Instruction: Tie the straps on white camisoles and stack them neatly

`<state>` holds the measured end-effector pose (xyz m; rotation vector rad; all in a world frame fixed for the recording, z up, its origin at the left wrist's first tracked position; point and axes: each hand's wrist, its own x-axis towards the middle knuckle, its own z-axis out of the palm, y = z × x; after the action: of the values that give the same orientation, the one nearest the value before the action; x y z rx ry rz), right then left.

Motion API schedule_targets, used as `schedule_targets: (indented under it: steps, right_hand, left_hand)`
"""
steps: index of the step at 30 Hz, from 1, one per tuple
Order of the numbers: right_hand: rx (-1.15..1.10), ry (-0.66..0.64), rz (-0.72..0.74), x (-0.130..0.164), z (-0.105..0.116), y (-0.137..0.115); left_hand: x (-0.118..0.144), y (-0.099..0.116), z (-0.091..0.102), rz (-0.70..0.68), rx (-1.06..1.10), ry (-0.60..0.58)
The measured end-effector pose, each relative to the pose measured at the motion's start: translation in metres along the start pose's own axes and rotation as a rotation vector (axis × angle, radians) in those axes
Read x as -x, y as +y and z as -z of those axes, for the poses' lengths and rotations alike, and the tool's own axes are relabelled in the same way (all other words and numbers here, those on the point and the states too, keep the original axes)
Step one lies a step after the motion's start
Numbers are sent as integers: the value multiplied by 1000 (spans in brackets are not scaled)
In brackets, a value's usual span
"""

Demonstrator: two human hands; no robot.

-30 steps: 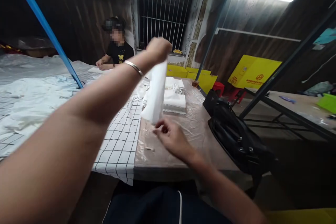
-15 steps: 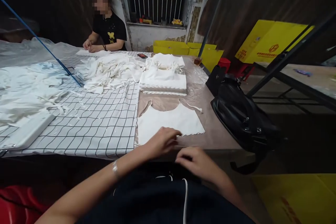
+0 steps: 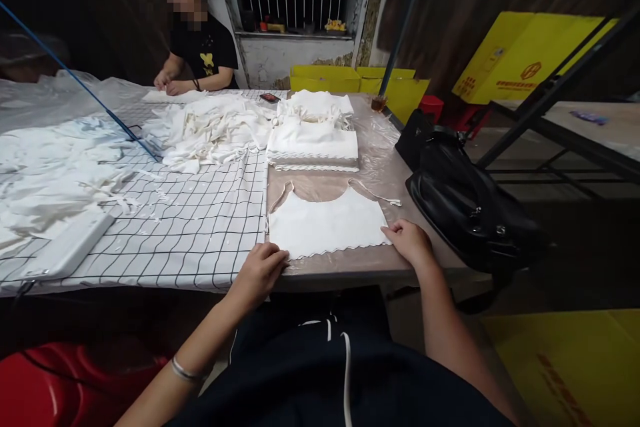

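Observation:
A white camisole (image 3: pixel 327 223) with thin straps lies flat near the table's front edge, its wavy hem towards me. My left hand (image 3: pixel 260 273) pinches the hem at the lower left corner, fingers closed. At the opposite corner, my right hand (image 3: pixel 411 240) has thumb and fingers closed on the fabric's right edge. Just behind the camisole rests a neat stack of folded white tops (image 3: pixel 314 143) with scalloped hems.
Loose white garments (image 3: pixel 215 130) are heaped on the checked cloth (image 3: pixel 200 240), near a white flat device (image 3: pixel 75 247). A black bag (image 3: pixel 465 207) sits at the table's right edge. A blue pole (image 3: pixel 110 113) slants down to the left. A co-worker (image 3: pixel 200 57) handles white fabric across the table.
My hands have moved apart from near the middle of the front edge: the left to the camisole's lower left corner, the right to its lower right corner. Both now pinch the fabric.

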<state>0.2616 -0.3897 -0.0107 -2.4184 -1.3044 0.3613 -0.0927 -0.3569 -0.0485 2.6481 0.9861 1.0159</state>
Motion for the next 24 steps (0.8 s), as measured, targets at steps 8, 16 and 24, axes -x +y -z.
schedule_targets:
  steps: [8, 16, 24]
  right_hand:
    - [-139, 136, 249, -19, 5, -39]
    - [-77, -549, 469, -33, -61, -225]
    - [-403, -588, 273, -32, -99, -262]
  left_hand:
    - [-24, 16, 1, -47, -113, -106]
    - [-38, 36, -44, -86, -183, -404]
    - [-37, 42, -42, -60, -118, -478]
